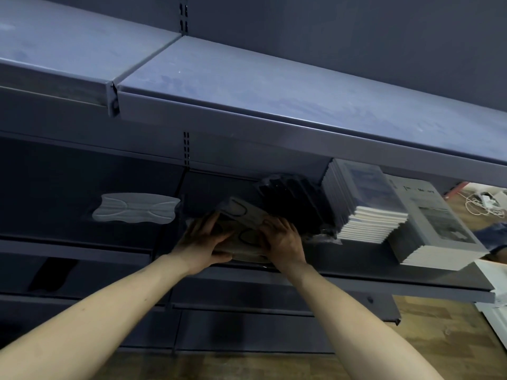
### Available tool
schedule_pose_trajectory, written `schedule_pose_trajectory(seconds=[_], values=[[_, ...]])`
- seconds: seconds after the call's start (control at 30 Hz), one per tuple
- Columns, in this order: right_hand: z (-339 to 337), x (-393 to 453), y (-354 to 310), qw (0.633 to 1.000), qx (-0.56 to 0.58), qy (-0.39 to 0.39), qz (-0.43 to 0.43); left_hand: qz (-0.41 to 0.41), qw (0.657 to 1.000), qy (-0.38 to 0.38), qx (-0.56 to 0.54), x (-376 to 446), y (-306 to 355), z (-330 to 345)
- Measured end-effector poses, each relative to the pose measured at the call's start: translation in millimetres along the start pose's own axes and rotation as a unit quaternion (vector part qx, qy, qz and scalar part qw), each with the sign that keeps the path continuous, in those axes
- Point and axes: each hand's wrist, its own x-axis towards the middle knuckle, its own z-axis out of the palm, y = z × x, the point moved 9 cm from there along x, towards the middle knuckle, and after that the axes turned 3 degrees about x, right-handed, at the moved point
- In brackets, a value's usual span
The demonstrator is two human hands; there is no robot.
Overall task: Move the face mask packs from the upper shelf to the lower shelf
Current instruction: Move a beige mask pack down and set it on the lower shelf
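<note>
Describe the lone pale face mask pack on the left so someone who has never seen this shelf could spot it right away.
Start at the shelf where both hands meet, below the bare blue-grey top shelf. Left of the left hand lies the pale face mask pack, flat and alone. Unlike the beige packs the hands are on and the black packs behind them, it is light grey, wavy-edged and touches nothing else.

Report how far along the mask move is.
Done: the upper shelf shows nothing on it, and a grey mask pack and a row of black packs sit on the shelf below. In hand: the left hand and right hand hold a pile of beige packs on that shelf. Left: settle the pile and let go; I see no further packs waiting.
</note>
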Motion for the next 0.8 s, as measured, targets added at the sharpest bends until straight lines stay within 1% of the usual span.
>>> schedule_pose_trajectory(seconds=[0.1,0.17,0.23,0.3,0.4,0.43,0.47,0.53,0.6,0.67,0.7,0.8], values=[[2.3,-4.5,-21.6,0.997,0.078,-0.017,-0.022,0.012,0.998,0.053,-0.026,-2.8,1.8,-6.1],[10.6,-9.0,-33.5,0.994,0.089,-0.051,-0.044,0.006,0.994,0.099,-0.047,-5.4,0.2,-11.7],[17.6,-13.3,-41.1,0.991,0.088,-0.072,-0.064,-0.006,0.990,0.127,-0.055,-6.9,-0.9,-16.5],[16.8,-16.0,-47.9,0.989,0.091,-0.070,-0.091,-0.011,0.990,0.134,-0.031,-6.4,-0.1,-18.4],[10.9,-18.7,-53.3,0.985,0.098,-0.066,-0.130,-0.013,0.995,0.101,0.018,-3.9,1.5,-14.9],[9.5,-18.4,-50.3,0.986,0.091,-0.068,-0.123,-0.021,0.996,0.086,0.026,-3.3,0.7,-13.7],[7.6,-16.2,-43.5,0.990,0.081,-0.068,-0.097,-0.031,0.996,0.076,0.033,-2.8,0.3,-13.9],[3.2,-10.1,-20.5,0.995,0.061,-0.083,0.000,-0.044,0.996,0.063,0.050,-1.7,1.4,-16.5],[8.2,-11.5,-4.1,0.982,0.068,-0.155,0.081,-0.056,0.995,0.050,0.062,-1.0,0.0,-16.8],[18.6,-19.3,-2.9,0.967,0.080,-0.223,0.097,-0.064,0.996,0.034,0.058,0.1,-5.4,-13.4],[22.8,-22.7,-4.6,0.964,0.072,-0.238,0.094,-0.062,0.997,0.023,0.046,0.4,-7.4,-10.7],[25.6,-25.5,-6.1,0.966,0.054,-0.231,0.101,-0.028,0.999,0.000,0.025,0.6,-5.5,-7.8]])
